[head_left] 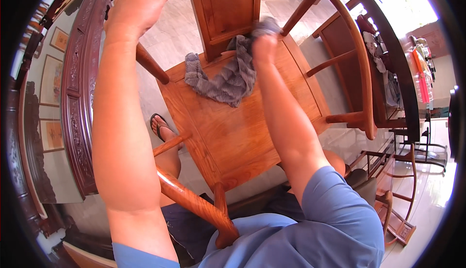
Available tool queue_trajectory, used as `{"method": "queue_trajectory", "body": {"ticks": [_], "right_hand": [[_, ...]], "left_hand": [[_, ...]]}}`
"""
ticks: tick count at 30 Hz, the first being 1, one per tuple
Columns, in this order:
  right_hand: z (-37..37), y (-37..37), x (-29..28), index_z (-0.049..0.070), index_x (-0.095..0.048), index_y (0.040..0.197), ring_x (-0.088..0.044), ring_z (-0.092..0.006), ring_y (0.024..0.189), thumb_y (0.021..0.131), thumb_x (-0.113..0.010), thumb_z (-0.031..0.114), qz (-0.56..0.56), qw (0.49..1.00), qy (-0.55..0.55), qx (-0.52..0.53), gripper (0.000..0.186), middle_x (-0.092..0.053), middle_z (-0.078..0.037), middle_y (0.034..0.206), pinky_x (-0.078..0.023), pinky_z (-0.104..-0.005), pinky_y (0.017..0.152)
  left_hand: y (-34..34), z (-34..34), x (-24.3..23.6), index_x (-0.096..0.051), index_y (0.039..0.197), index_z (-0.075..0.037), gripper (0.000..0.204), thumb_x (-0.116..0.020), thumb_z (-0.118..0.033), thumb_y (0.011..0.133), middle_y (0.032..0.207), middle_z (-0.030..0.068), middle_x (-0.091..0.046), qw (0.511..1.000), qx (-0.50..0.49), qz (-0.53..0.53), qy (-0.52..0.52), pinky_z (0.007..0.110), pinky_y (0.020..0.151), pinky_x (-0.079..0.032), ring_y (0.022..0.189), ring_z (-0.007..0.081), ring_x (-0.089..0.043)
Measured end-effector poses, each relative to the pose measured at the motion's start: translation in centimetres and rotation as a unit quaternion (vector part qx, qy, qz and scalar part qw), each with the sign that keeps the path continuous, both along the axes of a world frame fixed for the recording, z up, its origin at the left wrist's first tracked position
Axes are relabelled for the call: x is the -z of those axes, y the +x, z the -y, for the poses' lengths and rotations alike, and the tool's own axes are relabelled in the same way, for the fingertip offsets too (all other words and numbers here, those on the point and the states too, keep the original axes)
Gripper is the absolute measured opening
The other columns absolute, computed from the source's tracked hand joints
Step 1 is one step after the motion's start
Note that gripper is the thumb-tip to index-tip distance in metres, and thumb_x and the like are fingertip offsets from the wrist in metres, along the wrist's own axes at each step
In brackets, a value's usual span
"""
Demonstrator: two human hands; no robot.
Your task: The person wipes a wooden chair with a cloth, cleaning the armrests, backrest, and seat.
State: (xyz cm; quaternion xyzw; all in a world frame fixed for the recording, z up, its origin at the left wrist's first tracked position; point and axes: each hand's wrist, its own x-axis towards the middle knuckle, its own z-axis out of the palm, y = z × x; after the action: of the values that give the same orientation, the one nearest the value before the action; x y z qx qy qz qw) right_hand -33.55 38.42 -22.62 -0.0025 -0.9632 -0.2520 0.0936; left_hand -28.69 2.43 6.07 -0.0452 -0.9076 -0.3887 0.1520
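Right hand [264,45] has its fingers bunched tight around a grey cloth [228,76] at the back of the wooden chair's seat [238,132]; left hand [138,8] rests open-fingered on the armrest [150,64].

The flat reddish wooden chair seat [238,127] lies bare from centre to six o'clock. At twelve the upright wooden back splat [225,6] blocks passage; a crumpled grey cloth [225,76] covers the eleven o'clock corner, and the curved armrest [357,59] bars three o'clock
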Motion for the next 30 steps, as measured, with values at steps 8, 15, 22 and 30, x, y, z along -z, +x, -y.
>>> {"method": "queue_trajectory", "body": {"ticks": [8,15,22,30], "right_hand": [[24.1,10.4,-4.5,-0.017,-0.020,0.153,-0.013,-0.0501,0.155,0.082,-0.070,0.014,-0.096,0.813,-0.567,-0.098,0.091,-0.011,-0.040,0.163,-0.013,-0.0454,0.130],[13.5,7.3,-5.3,-0.016,-0.010,0.158,-0.019,-0.0517,0.154,0.091,-0.060,0.019,-0.177,0.683,-0.709,-0.006,0.090,-0.014,-0.041,0.164,-0.017,-0.0467,0.129],[25.3,9.2,-5.8,-0.030,0.000,0.147,0.000,-0.0621,0.151,0.086,-0.058,0.011,-0.063,0.745,-0.662,-0.048,0.094,0.009,-0.051,0.157,-0.005,-0.0489,0.130],[13.5,11.1,-5.3,-0.002,-0.065,0.125,-0.069,-0.0275,0.110,0.108,-0.040,0.029,0.046,0.196,-0.979,-0.007,0.043,-0.072,-0.017,0.119,-0.054,-0.0412,0.102]], "left_hand": [[0.1,4.5,1.0,-0.043,0.158,-0.005,0.102,-0.076,-0.066,0.083,0.147,0.0252,-0.057,0.998,-0.042,-0.015,-0.040,0.042,0.113,-0.041,0.136,0.0333,-0.056],[4.9,-0.2,-3.9,-0.067,0.126,0.000,0.064,-0.074,-0.051,0.088,0.107,0.0298,-0.073,1.000,0.001,0.016,-0.020,0.045,0.089,-0.054,0.107,0.0403,-0.071],[4.3,1.7,-2.6,-0.068,0.124,-0.002,0.059,-0.074,-0.049,0.088,0.106,0.0272,-0.074,0.994,-0.077,-0.031,-0.071,0.044,0.087,-0.054,0.101,0.0397,-0.072],[4.9,0.1,-3.8,-0.069,0.120,-0.002,0.054,-0.074,-0.047,0.090,0.099,0.0230,-0.075,0.997,-0.069,0.018,-0.037,0.043,0.083,-0.054,0.092,0.0339,-0.073]]}}
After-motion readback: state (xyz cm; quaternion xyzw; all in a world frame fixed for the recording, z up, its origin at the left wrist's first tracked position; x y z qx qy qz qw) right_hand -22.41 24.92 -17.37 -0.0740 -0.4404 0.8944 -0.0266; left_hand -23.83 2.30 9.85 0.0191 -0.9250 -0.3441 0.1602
